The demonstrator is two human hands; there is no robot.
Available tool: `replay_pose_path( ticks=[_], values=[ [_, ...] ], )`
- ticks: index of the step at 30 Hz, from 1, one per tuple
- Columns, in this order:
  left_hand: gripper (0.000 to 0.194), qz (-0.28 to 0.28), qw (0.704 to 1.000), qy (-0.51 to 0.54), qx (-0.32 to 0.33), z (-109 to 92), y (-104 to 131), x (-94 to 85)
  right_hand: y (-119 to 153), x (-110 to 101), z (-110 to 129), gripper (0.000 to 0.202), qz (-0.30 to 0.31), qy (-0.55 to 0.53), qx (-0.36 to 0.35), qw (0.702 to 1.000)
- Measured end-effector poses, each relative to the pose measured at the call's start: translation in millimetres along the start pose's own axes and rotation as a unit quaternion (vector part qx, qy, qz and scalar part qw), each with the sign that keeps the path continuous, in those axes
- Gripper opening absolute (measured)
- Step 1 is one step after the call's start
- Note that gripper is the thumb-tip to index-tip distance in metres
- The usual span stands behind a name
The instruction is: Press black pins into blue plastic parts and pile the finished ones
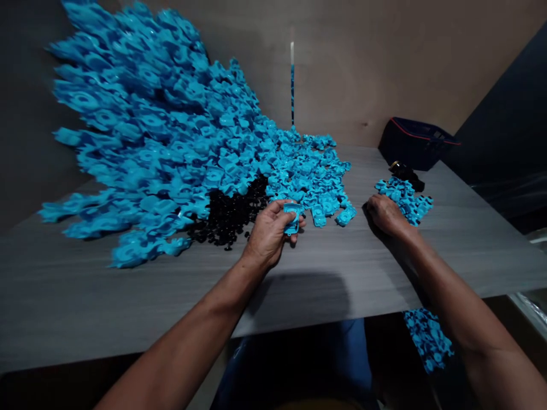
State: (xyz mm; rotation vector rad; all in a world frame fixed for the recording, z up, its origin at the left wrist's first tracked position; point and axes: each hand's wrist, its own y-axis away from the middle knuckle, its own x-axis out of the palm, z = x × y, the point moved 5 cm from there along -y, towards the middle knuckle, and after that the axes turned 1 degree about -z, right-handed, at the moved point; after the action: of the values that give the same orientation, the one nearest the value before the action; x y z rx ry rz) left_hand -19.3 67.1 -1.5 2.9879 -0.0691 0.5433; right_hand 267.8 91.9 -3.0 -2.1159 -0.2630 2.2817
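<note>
My left hand (271, 230) is closed on a small blue plastic part (292, 218), thumb across its face, above the table edge of a large heap. Several loose blue parts (319, 215) lie just right of it. Beside its wrist is a pile of small black pieces (235, 213), some with thin stems. My right hand (384, 212) rests at the left side of a smaller pile of blue parts (410, 199). Its fingers curl down together toward the table, and whatever they hold, if anything, is hidden.
A large heap of blue plastic parts (162, 119) rises at the left against the back wall. A dark bin (410, 145) with a red rim stands at the back right, a black object (408, 175) before it. More blue parts (428, 340) sit below the table edge (299, 323).
</note>
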Motion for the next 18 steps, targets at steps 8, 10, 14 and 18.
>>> replay_pose_path(
  ticks=[8, 10, 14, 18],
  values=[
    [0.031, -0.114, 0.986, 0.089, 0.079, -27.0, -2.3, -16.3, -26.8, 6.5, -17.8, 0.024, 0.049, -0.015, 0.05, 0.997],
    [0.026, -0.176, 0.967, 0.145, 0.112, -39.5, -4.4, -31.1, -31.1, 7.5, -18.3, 0.024, 0.05, -0.01, 0.057, 0.997],
    [0.021, -0.254, 0.932, 0.221, 0.131, -52.8, -6.3, -55.0, -27.4, 0.3, -14.4, 0.022, 0.042, -0.001, 0.045, 0.998],
    [0.02, -0.249, 0.933, 0.227, 0.127, -52.9, -5.8, -58.6, -13.3, -26.1, 11.1, 0.016, -0.039, -0.064, 0.004, 0.997]
  ],
)
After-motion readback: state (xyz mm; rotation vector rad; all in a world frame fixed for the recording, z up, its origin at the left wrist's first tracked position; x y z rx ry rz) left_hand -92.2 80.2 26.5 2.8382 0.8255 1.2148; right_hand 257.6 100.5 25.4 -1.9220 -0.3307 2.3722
